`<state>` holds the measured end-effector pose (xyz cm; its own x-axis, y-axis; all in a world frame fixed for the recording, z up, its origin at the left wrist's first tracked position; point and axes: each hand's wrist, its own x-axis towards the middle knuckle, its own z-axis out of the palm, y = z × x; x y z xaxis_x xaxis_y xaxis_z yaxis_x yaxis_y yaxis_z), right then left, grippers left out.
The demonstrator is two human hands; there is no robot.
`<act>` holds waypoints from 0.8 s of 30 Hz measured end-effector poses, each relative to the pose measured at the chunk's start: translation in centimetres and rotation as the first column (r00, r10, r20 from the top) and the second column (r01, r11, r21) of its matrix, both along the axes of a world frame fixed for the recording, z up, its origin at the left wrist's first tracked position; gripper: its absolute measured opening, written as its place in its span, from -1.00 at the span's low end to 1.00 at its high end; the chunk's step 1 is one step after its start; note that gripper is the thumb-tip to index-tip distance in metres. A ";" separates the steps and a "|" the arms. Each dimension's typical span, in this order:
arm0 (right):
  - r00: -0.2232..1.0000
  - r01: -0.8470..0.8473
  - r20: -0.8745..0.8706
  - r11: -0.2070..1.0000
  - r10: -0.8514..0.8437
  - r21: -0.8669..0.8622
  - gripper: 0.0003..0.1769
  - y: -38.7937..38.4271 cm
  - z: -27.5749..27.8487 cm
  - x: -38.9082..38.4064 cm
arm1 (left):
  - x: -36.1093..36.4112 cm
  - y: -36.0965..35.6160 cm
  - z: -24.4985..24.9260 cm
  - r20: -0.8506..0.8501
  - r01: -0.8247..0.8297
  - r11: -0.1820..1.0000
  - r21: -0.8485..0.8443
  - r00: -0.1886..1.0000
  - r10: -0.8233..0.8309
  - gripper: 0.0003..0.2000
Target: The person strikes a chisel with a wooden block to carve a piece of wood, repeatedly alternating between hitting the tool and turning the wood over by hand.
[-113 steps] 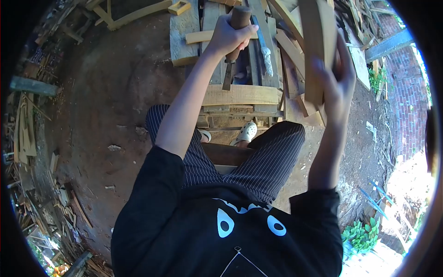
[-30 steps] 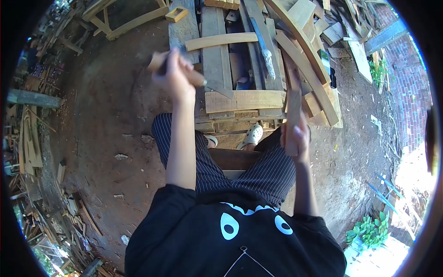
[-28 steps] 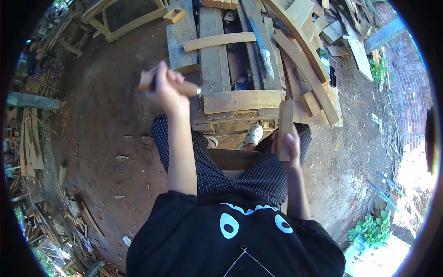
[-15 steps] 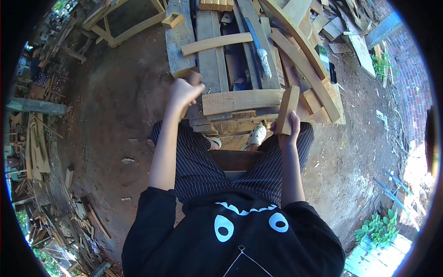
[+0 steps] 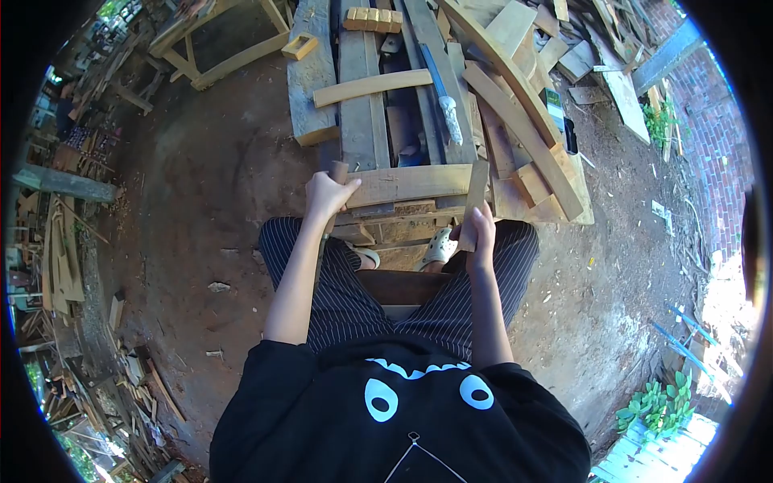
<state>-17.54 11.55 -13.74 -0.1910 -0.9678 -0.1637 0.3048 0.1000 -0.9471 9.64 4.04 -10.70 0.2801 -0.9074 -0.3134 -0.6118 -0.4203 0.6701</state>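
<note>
My left hand [image 5: 326,194] is closed round a dark wooden piece [image 5: 337,171] at the left end of a curved board [image 5: 411,183]. In my right hand [image 5: 481,232] is a wooden block [image 5: 475,197], held upright at the board's right end. The curved board lies across the front of the workbench. Beyond it are a thinner curved strip [image 5: 372,86] and a blue saw blade [image 5: 433,71] with a white wrapped handle [image 5: 451,121].
Long curved beams [image 5: 523,137] lie on the bench's right side. A small hollow wooden box [image 5: 299,47] and a row of small blocks [image 5: 373,20] are at the back. A wooden frame [image 5: 241,60] stands at the upper left. Scrap wood lies on both sides.
My left hand has come down beside the curved board's left end. The block in my right hand has turned, showing a narrower face. The whole view has shifted slightly.
</note>
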 end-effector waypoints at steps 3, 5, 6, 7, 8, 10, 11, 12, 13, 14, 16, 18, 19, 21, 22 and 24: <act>0.999 -0.016 0.044 1.000 0.016 -0.002 -0.41 0.0 -0.3 -0.2 | 0.2 1.0 1.1 -0.028 -0.044 0.998 -0.045 0.999 0.042 -0.60; 0.992 -0.036 0.126 0.999 0.032 0.026 -0.39 0.5 -1.1 -0.5 | 0.8 1.1 1.0 -0.233 0.010 0.999 -0.048 0.972 -0.020 -0.66; 0.980 -0.048 0.195 0.999 0.042 0.024 -0.36 1.1 -1.1 -0.4 | 1.0 0.8 1.6 -0.331 0.051 0.998 -0.024 0.942 -0.056 -0.68; 0.963 -0.061 0.264 0.998 0.054 0.019 -0.34 1.8 -1.0 -0.2 | 1.2 0.7 2.3 -0.426 0.094 0.996 -0.007 0.901 -0.088 -0.69; 0.941 -0.074 0.332 0.997 0.067 0.009 -0.31 2.3 -0.9 0.2 | 0.8 0.9 2.8 -0.475 0.104 0.995 -0.015 0.875 -0.098 -0.74; 0.870 -0.075 0.482 0.994 0.104 -0.079 -0.25 2.8 0.6 1.3 | 0.6 1.4 3.2 -0.468 0.136 0.989 -0.063 0.871 -0.149 -0.75; 0.849 -0.111 0.507 0.989 0.147 -0.101 -0.24 2.8 0.9 1.6 | 0.4 1.9 3.4 -0.465 0.159 0.984 -0.082 0.867 -0.179 -0.76; 0.827 -0.141 0.531 0.982 0.185 -0.122 -0.24 2.6 1.1 1.8 | 0.1 2.7 4.2 -0.485 0.163 0.982 -0.100 0.854 -0.191 -0.79; 0.804 -0.168 0.553 0.975 0.219 -0.143 -0.24 2.5 1.3 1.9 | 0.0 3.3 4.5 -0.540 0.140 0.985 -0.104 0.824 -0.174 -0.77; 0.799 -0.136 0.575 0.985 0.175 -0.111 -0.25 2.1 1.5 2.1 | 0.1 4.0 4.8 -0.592 0.115 0.988 -0.106 0.790 -0.156 -0.75; 0.762 -0.082 0.618 0.975 0.193 -0.204 -0.27 1.3 4.0 3.0 | 0.6 5.2 5.4 -0.649 0.096 0.987 -0.129 0.744 -0.157 -0.73; 0.724 -0.081 0.647 0.961 0.239 -0.265 -0.26 0.0 4.8 3.3 | 0.3 6.6 6.3 -0.569 0.130 0.979 -0.157 0.799 -0.197 -0.71; 0.794 -0.175 0.529 0.946 0.300 -0.273 -0.24 -0.8 5.7 3.1 | -0.1 7.4 6.8 -0.526 0.146 0.976 -0.164 0.824 -0.212 -0.71; 0.869 -0.356 0.265 0.900 0.418 -0.252 -0.19 -2.7 8.5 2.3 | -1.1 8.4 8.1 -0.420 0.243 0.962 -0.128 0.865 -0.274 -0.62; 0.868 -0.429 0.161 0.874 0.469 -0.230 -0.14 -4.0 10.3 2.3 | -1.5 8.6 8.5 -0.406 0.294 0.951 -0.099 0.860 -0.309 -0.60; 0.797 -0.595 -0.023 0.780 0.603 -0.192 -0.05 -7.1 13.8 2.3 | -2.2 8.9 8.5 -0.326 0.378 0.915 -0.137 0.856 -0.402 -0.54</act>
